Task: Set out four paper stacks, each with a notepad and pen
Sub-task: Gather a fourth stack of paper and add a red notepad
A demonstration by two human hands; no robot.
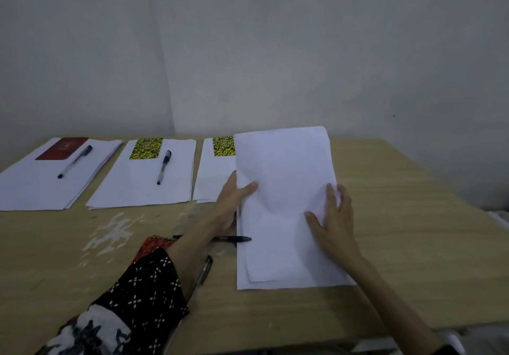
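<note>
Head view: three stacks lie in a row along the tabletop (399,217) from 10 to 12 o'clock. The left stack (41,186) carries a red notepad (62,148) and a pen (75,161); the middle stack (143,186) carries a yellow notepad (146,148) and its pen (164,166); the third stack (213,178) shows a yellow notepad (223,146) but no pen in sight. The left hand (234,197) grips the left edge of the fourth stack (286,211), thumb on top; the right hand (334,217) lies on it at 3 o'clock with straight fingers spread wide. The sheets are raised at the far end, overlapping the third stack. So the fourth stack is being placed. Next it likely needs laying flat to the right, then the red patterned notepad (154,244) and the two loose pens (234,239) (202,272) near 6 o'clock brought over.
</note>
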